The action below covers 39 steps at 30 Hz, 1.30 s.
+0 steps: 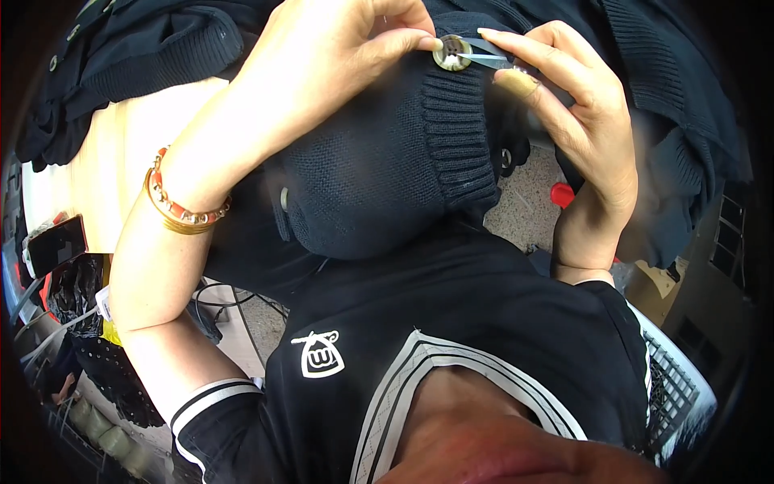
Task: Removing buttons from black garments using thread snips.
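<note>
A dark navy knit garment (371, 161) with a ribbed band (459, 133) is spread over my lap and the table edge. On it lies a round, marbled button (452, 64) with dark holes in its middle. My left hand (347, 52) pinches the button's left edge between thumb and fingertips. From the other side, my right hand (584, 97) grips small thread snips (488, 60), their two pale blades apart and pointing at the button's face. Yellowish tape wraps a digit of my right hand. The snips' back end is partly hidden by my fingers.
More dark knitwear (177, 48) is heaped at the far left, and further knitwear (677, 97) hangs at the right. A pale wooden tabletop (137, 137) shows at the left, near a phone (56, 246). A red round thing (562, 194) lies beyond the lap. At the lower right is a plastic basket (677, 387).
</note>
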Each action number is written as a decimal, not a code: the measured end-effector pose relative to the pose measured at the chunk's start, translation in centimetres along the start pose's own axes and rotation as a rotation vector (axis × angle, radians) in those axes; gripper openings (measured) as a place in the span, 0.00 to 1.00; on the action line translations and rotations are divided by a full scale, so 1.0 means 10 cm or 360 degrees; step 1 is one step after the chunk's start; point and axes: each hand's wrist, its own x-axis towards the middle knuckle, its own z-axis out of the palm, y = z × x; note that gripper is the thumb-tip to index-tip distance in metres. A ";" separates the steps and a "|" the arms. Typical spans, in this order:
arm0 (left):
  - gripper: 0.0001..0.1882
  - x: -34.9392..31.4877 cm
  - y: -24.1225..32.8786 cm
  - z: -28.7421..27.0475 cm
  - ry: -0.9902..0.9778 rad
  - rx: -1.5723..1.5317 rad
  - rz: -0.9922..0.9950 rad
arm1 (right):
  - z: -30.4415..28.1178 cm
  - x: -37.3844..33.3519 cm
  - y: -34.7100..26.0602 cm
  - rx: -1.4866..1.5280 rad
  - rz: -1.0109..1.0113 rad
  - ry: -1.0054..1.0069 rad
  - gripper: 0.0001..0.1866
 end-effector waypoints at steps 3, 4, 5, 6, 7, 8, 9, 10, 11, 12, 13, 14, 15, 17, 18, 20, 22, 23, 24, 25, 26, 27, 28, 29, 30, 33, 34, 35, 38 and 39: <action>0.03 0.04 0.01 0.00 0.0017 0.0131 0.0143 | -0.02 0.04 0.01 -0.0038 -0.0060 -0.0043 0.20; 0.02 0.04 0.01 -0.01 0.0007 0.0133 0.0151 | -0.03 0.05 0.01 -0.0051 -0.0073 -0.0057 0.20; 0.02 0.05 0.01 -0.01 -0.0003 0.0135 0.0160 | -0.05 0.06 0.00 -0.0063 -0.0086 -0.0070 0.20; 0.02 0.04 0.02 -0.02 -0.0022 0.0121 0.0134 | -0.06 0.07 -0.01 -0.0072 -0.0056 -0.0090 0.19; 0.02 0.03 0.02 -0.02 -0.0040 0.0107 0.0109 | -0.07 0.08 -0.03 -0.0083 -0.0026 -0.0110 0.19; 0.02 0.03 0.01 -0.02 -0.0043 0.0130 0.0132 | -0.09 0.08 -0.05 -0.0092 0.0004 -0.0130 0.18; 0.02 0.02 0.01 -0.02 -0.0046 0.0153 0.0153 | -0.09 0.09 -0.07 -0.0138 -0.0029 -0.0056 0.18; 0.02 0.01 0.00 -0.02 -0.0047 0.0156 0.0153 | -0.08 0.10 -0.09 -0.0183 -0.0062 0.0019 0.17; 0.02 0.00 0.00 -0.02 -0.0049 0.0159 0.0152 | -0.08 0.11 -0.11 -0.0215 -0.0085 0.0055 0.17; 0.02 0.00 -0.01 -0.02 -0.0049 0.0142 0.0132 | -0.07 0.12 -0.12 -0.0247 -0.0107 0.0090 0.17; 0.02 0.00 -0.02 -0.02 -0.0050 0.0126 0.0113 | -0.08 0.13 -0.13 -0.0267 -0.0120 0.0087 0.17; 0.02 0.00 -0.02 -0.02 -0.0032 0.0068 0.0128 | -0.08 0.14 -0.14 -0.0278 -0.0131 0.0085 0.17; 0.02 0.00 -0.03 -0.01 -0.0014 0.0009 0.0144 | -0.08 0.15 -0.14 -0.0290 -0.0141 0.0084 0.17; 0.03 -0.01 -0.01 0.00 0.0015 0.0019 0.0177 | -0.10 0.16 -0.14 -0.0291 -0.0151 0.0084 0.17; 0.03 -0.01 0.00 0.01 0.0026 0.0085 0.0196 | -0.09 0.16 -0.14 -0.0289 -0.0149 0.0082 0.17; 0.03 -0.04 0.04 0.01 0.0035 0.0081 0.0141 | -0.10 0.16 -0.13 -0.0261 -0.0134 0.0078 0.17; 0.05 -0.08 0.09 0.03 0.0024 -0.0057 -0.0010 | -0.10 0.16 -0.13 -0.0199 -0.0128 0.0090 0.17; 0.06 -0.06 0.09 0.04 0.0026 0.0006 -0.0001 | -0.09 0.15 -0.12 -0.0183 -0.0134 0.0106 0.17; 0.07 -0.06 0.09 0.05 0.0027 0.0069 0.0005 | -0.08 0.15 -0.12 -0.0167 -0.0140 0.0122 0.17; 0.08 -0.04 0.08 0.05 0.0039 0.0143 0.0088 | -0.07 0.15 -0.12 -0.0177 -0.0156 0.0147 0.17; 0.09 -0.01 0.07 0.06 0.0055 0.0219 0.0170 | -0.07 0.15 -0.11 -0.0200 -0.0162 0.0135 0.17; 0.10 0.01 0.05 0.05 0.0082 0.0304 0.0328 | -0.08 0.14 -0.11 -0.0223 -0.0168 0.0123 0.17; 0.10 0.04 0.03 0.05 0.0071 0.0363 0.0390 | -0.09 0.13 -0.11 -0.0257 -0.0163 0.0072 0.17; 0.10 0.06 0.01 0.05 0.0061 0.0421 0.0453 | -0.09 0.13 -0.11 -0.0273 -0.0155 0.0050 0.17; 0.09 0.08 -0.01 0.04 0.0016 0.0455 0.0417 | -0.10 0.12 -0.11 -0.0290 -0.0147 0.0028 0.17; 0.06 0.12 -0.03 0.04 -0.0056 0.0505 0.0387 | -0.08 0.12 -0.08 -0.0280 -0.0142 0.0075 0.17; 0.05 0.12 -0.03 0.04 -0.0070 0.0513 0.0390 | -0.06 0.13 -0.06 -0.0268 -0.0157 0.0104 0.17; 0.05 0.13 -0.03 0.04 -0.0039 0.0555 0.0456 | -0.06 0.12 -0.06 -0.0254 -0.0160 0.0115 0.17; 0.04 0.14 -0.01 0.06 0.0048 0.0640 0.0609 | -0.05 0.13 -0.04 -0.0199 -0.0145 0.0108 0.16; 0.04 0.14 -0.01 0.06 0.0074 0.0644 0.0631 | -0.05 0.13 -0.03 -0.0176 -0.0135 0.0098 0.16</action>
